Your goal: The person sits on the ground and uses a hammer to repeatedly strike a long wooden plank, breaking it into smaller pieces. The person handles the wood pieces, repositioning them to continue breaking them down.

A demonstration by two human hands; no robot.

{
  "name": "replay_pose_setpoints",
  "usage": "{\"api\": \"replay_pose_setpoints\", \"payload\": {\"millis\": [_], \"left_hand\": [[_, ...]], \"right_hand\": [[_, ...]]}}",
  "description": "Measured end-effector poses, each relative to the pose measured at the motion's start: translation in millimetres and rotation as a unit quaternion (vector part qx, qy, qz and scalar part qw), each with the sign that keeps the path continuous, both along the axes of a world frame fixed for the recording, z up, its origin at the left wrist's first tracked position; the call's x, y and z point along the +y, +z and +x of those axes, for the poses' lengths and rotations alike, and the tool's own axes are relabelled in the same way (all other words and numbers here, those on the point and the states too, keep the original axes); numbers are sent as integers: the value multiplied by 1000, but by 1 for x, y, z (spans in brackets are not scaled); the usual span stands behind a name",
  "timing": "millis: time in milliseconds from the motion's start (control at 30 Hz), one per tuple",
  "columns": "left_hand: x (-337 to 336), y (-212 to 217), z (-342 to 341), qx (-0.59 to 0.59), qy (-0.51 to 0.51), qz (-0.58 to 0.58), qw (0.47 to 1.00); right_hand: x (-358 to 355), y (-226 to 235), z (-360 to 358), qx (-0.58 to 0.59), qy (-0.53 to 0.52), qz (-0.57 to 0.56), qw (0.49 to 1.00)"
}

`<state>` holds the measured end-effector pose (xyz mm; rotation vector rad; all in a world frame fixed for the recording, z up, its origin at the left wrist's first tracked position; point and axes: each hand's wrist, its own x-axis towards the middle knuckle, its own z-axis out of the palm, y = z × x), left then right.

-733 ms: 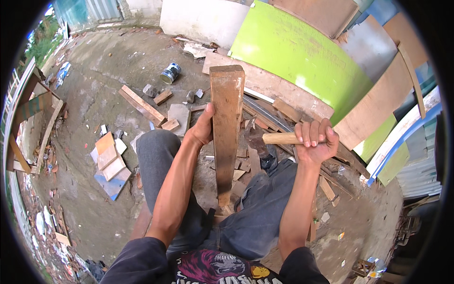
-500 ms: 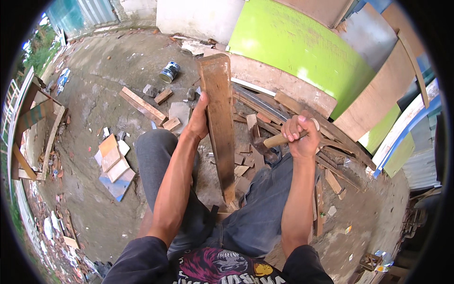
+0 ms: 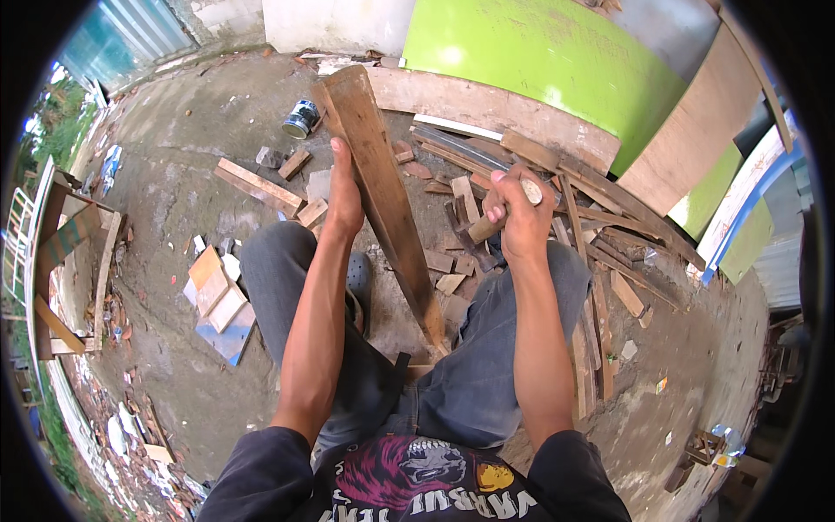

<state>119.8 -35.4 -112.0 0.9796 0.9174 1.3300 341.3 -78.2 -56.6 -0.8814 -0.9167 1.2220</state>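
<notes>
Between my knees a long brown wooden plank [image 3: 384, 187] stands tilted, its broad end far and its narrow end close to me. My left hand [image 3: 346, 196] grips the plank's left edge, thumb along the side and the other fingers hidden behind it. A hammer is in my right hand [image 3: 520, 222], which is wrapped round the wooden handle [image 3: 487, 228] to the right of the plank. The dark hammer head [image 3: 458, 224] is apart from the plank, over scraps of wood [image 3: 441, 261] on the ground.
Long strips of wood [image 3: 622, 209] lie piled at the right, before a leaning green panel [image 3: 539, 61]. A paint can [image 3: 301, 119] lies beyond loose blocks [image 3: 257, 185]. Flat board pieces [image 3: 217, 300] lie stacked on the left. A wooden frame [image 3: 74, 261] stands far left.
The plank's far end has swung left, and my left hand has shifted left with it. My right hand has moved slightly left and farther away with the hammer.
</notes>
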Motion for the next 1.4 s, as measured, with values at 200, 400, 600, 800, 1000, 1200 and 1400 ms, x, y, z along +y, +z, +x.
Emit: {"api": "replay_pose_setpoints", "payload": {"millis": [200, 400, 600, 800, 1000, 1200, 1400], "left_hand": [[7, -28, -8, 113, 134, 4, 985], [4, -29, -20, 82, 223, -39, 970], [15, -50, -44, -1, 285, -46, 957], [9, -48, -47, 100, 297, -39, 949], [15, -65, -61, 85, 343, 9, 935], [14, -54, -59, 138, 352, -39, 925], [-5, -49, -66, 76, 329, -21, 941]], "right_hand": [[1, -2, -1, -17, -45, -28, 998], [13, -35, 25, -95, -92, -38, 990], [-5, -50, 25, -95, -57, -68, 992], [-10, -67, 30, -19, -81, -133, 988], [11, -90, 32, -155, -81, -144, 974], [22, -183, 29, -404, 59, -149, 901], [-18, -277, 7, -463, 152, -96, 868]]}}
